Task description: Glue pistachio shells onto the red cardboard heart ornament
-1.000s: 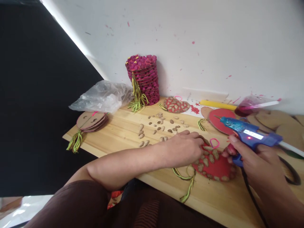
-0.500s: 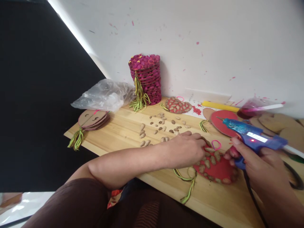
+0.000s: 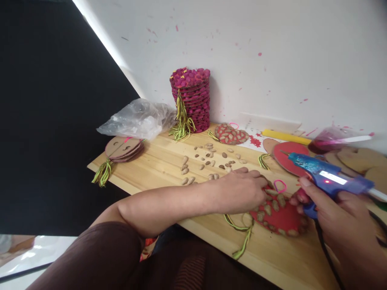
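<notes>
My left hand [image 3: 242, 190] rests on the wooden board [image 3: 169, 161], its fingers curled and pressed onto the upper left edge of a red heart-shaped card [image 3: 286, 219] that is partly covered with nutshells. What the fingertips pinch is hidden. A green and yellow tassel [image 3: 242, 237] hangs from the card toward the board's front edge. My right hand [image 3: 329, 209] is wrapped round the handle of a blue glue gun [image 3: 320, 173], whose red light is on. Its nozzle points left, raised above the card.
Loose nutshells [image 3: 208, 159] lie scattered mid-board. A tall stack of magenta decorated discs [image 3: 192, 98] stands against the white wall, a clear plastic bag [image 3: 136, 119] to its left. Brown card discs [image 3: 123, 147], a finished shell heart [image 3: 231, 134], a yellow stick [image 3: 286, 136] and card cut-outs [image 3: 353, 159] surround them.
The view has shifted slightly, so everything sits a little further right. Both hands keep the same pose on the card and the glue gun.
</notes>
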`<state>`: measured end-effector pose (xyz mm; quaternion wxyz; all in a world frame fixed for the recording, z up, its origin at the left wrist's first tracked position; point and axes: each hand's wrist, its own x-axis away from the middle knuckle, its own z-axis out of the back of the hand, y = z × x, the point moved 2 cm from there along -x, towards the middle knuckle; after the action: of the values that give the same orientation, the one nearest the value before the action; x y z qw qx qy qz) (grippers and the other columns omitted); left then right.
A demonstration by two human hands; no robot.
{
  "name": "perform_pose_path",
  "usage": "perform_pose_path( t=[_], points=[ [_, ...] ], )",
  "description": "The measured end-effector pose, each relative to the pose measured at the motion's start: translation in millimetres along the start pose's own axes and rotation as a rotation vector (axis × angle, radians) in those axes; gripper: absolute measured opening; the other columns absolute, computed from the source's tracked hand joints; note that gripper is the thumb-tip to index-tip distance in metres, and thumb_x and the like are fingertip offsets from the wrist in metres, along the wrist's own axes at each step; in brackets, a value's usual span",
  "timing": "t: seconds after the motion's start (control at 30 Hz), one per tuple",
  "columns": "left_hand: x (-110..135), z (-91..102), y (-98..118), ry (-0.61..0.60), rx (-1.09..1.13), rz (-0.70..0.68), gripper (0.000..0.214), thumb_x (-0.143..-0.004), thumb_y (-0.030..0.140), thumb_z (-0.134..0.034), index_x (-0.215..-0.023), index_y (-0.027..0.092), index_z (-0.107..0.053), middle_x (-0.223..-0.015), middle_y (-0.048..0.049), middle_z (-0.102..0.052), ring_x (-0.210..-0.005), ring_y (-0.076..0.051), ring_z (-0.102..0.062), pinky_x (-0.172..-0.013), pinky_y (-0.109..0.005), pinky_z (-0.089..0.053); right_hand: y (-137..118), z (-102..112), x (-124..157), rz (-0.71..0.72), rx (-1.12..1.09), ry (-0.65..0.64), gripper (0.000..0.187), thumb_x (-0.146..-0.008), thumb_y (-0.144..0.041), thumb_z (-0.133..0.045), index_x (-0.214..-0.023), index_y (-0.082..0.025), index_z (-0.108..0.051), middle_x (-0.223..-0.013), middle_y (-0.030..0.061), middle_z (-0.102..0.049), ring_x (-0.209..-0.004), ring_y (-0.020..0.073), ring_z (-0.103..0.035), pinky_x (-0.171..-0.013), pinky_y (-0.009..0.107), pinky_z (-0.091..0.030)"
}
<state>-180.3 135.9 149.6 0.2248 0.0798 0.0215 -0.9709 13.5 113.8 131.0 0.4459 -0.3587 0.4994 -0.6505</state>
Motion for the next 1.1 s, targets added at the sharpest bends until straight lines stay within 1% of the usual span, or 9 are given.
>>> perform_pose_path(
  t=[0.07,0.13,0.2,0.3,0.47,0.57,0.8,0.97,1.1],
  points=[
    [0.4,-1.1,0.0,-0.002,0.0,0.005,0.015,-0.094,0.019,-0.058,-0.091,0.015,-0.072,-0.104,-0.0104,-0.067,-0.098,-0.023,-0.058,-0.08,-0.034,-0.046,-4.0,-1.6,3.4,0.005,0.004,0.035,0.032,-0.075,-0.046,-0.077,-0.065,-0.02,-0.062,-0.058,-0.0006,-0.059,-0.048,0.0104,-0.053,-0.04,0.016,-0.044],
    [0.9,-1.8,0.2,-0.009,-0.003,0.005,0.015,-0.094,0.019,-0.058,-0.091,0.015,-0.071,-0.105,-0.0106,-0.066,-0.099,-0.023,-0.058,-0.08,-0.034,-0.045,-5.3,-2.0,4.5,-0.011,0.001,0.055,0.03,-0.073,-0.044,-0.079,-0.066,-0.02,-0.062,-0.058,-0.0011,-0.059,-0.048,0.0099,-0.052,-0.041,0.016,-0.044],
    [1.2,-1.8,0.5,-0.011,-0.008,0.002,0.015,-0.095,0.018,-0.057,-0.091,0.015,-0.071,-0.105,-0.0105,-0.066,-0.099,-0.023,-0.058,-0.081,-0.034,-0.045,-3.4,-1.1,2.8,-0.031,0.003,0.05,0.029,-0.072,-0.044,-0.08,-0.07,-0.02,-0.063,-0.058,-0.0015,-0.059,-0.047,0.0095,-0.051,-0.039,0.016,-0.043],
    [1.1,-2.2,0.8,-0.006,-0.009,0.005,0.015,-0.095,0.018,-0.057,-0.093,0.014,-0.071,-0.105,-0.0104,-0.066,-0.099,-0.023,-0.058,-0.081,-0.033,-0.045,2.1,1.6,-1.9,-0.046,-0.006,0.022,0.032,-0.071,-0.047,-0.081,-0.072,-0.02,-0.064,-0.059,-0.0011,-0.06,-0.047,0.0108,-0.054,-0.039,0.017,-0.045],
    [0.6,-3.4,0.6,0.009,-0.005,0.014,0.015,-0.095,0.018,-0.057,-0.094,0.014,-0.071,-0.104,-0.0094,-0.066,-0.098,-0.023,-0.059,-0.082,-0.033,-0.046,4.4,3.2,-4.0,-0.057,-0.044,0.01,0.036,-0.068,-0.047,-0.084,-0.064,-0.019,-0.062,-0.057,0.0001,-0.06,-0.049,0.0139,-0.059,-0.04,0.019,-0.048],
    [1.0,-1.5,0.6,0.001,-0.006,0.008,0.015,-0.094,0.018,-0.057,-0.093,0.014,-0.071,-0.102,-0.0091,-0.066,-0.098,-0.023,-0.059,-0.082,-0.034,-0.046,3.2,2.4,-3.7,-0.035,-0.078,0.011,0.035,-0.067,-0.044,-0.085,-0.063,-0.019,-0.061,-0.054,-0.0008,-0.057,-0.051,0.016,-0.061,-0.039,0.02,-0.048],
    [0.9,5.6,1.5,-0.054,-0.005,0.009,0.015,-0.095,0.017,-0.057,-0.094,0.014,-0.071,-0.1,-0.0096,-0.067,-0.098,-0.022,-0.058,-0.081,-0.032,-0.045,5.1,2.8,-5.9,-0.06,-0.077,0.014,0.035,-0.07,-0.047,-0.083,-0.069,-0.018,-0.063,-0.056,-0.001,-0.059,-0.049,0.0142,-0.06,-0.039,0.02,-0.048],
    [1.2,4.8,1.1,-0.046,-0.002,0.014,0.016,-0.095,0.016,-0.056,-0.095,0.014,-0.072,-0.101,-0.0093,-0.067,-0.097,-0.022,-0.059,-0.081,-0.032,-0.044,5.7,1.7,-7.6,-0.049,-0.072,0.018,0.035,-0.07,-0.047,-0.083,-0.07,-0.017,-0.063,-0.056,-0.0013,-0.059,-0.05,0.0152,-0.061,-0.039,0.02,-0.048],
    [1.3,3.0,0.5,-0.033,0.004,0.008,0.018,-0.096,0.017,-0.055,-0.1,0.014,-0.072,-0.102,-0.0091,-0.067,-0.098,-0.022,-0.059,-0.082,-0.033,-0.045,6.6,1.7,-8.8,-0.003,-0.117,0.017,0.03,-0.073,-0.041,-0.082,-0.071,-0.018,-0.063,-0.055,-0.0029,-0.057,-0.05,0.014,-0.06,-0.039,0.019,-0.047]
  ],
)
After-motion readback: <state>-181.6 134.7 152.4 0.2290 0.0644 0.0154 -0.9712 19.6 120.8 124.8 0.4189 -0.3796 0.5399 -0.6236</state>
